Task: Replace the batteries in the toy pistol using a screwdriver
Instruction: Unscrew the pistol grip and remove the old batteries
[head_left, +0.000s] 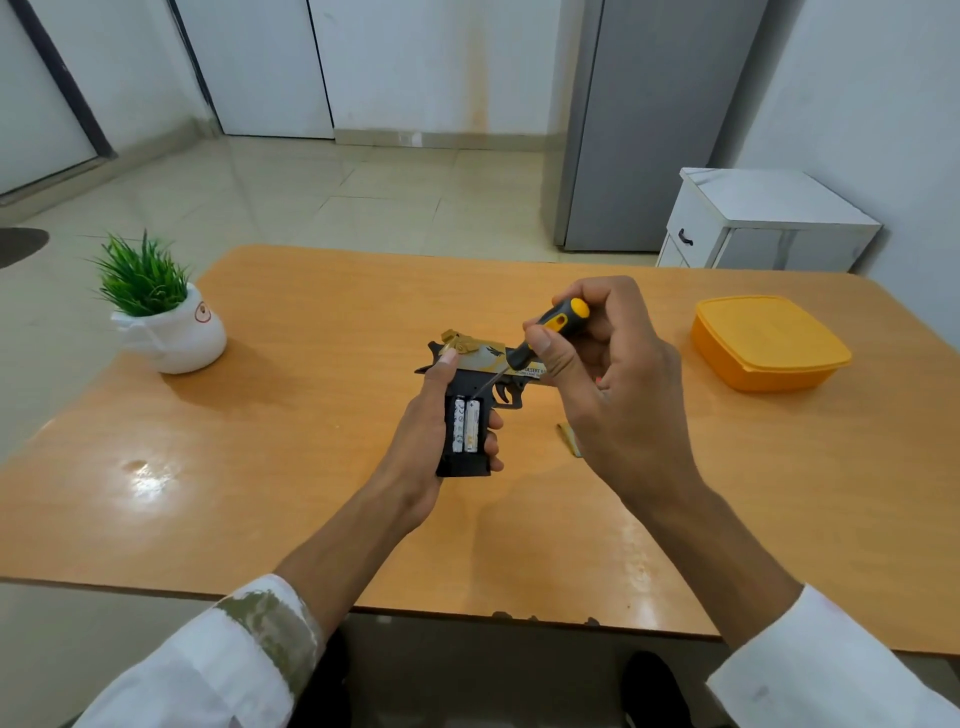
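- The toy pistol (465, 382) is held over the middle of the wooden table (311, 467), butt toward the near edge and barrel pointing right.
- The left hand (421, 431) grips its black handle: fingers curled round the right side, thumb stretched up to the gold slide.
- The handle's compartment lies open, showing two batteries (465, 425) side by side.
- The right hand (618, 384) pinches the black-and-yellow screwdriver (561, 319) between thumb and curled fingers. The tip is at the far end of the right battery.
- A small gold piece (570, 440) lies on the table just right of the pistol.
- A potted plant (166, 322) stands far left.
- A lidded yellow box (769, 343) sits far right.
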